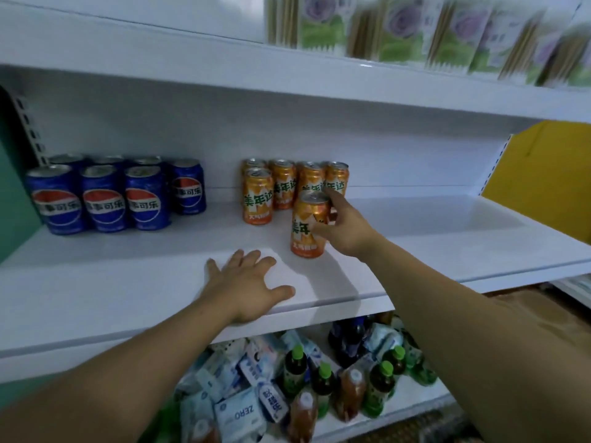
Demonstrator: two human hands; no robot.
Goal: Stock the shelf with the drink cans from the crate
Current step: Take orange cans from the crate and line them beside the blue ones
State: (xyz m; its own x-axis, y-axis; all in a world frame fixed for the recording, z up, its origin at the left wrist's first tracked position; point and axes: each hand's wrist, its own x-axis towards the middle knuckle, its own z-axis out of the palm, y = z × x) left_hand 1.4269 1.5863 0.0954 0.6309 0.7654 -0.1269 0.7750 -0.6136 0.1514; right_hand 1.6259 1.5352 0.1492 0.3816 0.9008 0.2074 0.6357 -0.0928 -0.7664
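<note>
The orange can (307,227) stands upright on the white middle shelf (128,276), just in front of five other orange cans (283,187) of the same kind. It has a silver top, and its side bears big green Chinese characters, 美年达. The right hand (347,225) grips it from the right, thumb and fingers curled round its upper part. The left hand (249,282) lies flat on the shelf near the front edge, fingers spread and holding nothing. To the left stand blue Pepsi cans (102,196) with the red, white and blue emblem. Below, one white packet (240,414) shows the word ZERO upside down.
</note>
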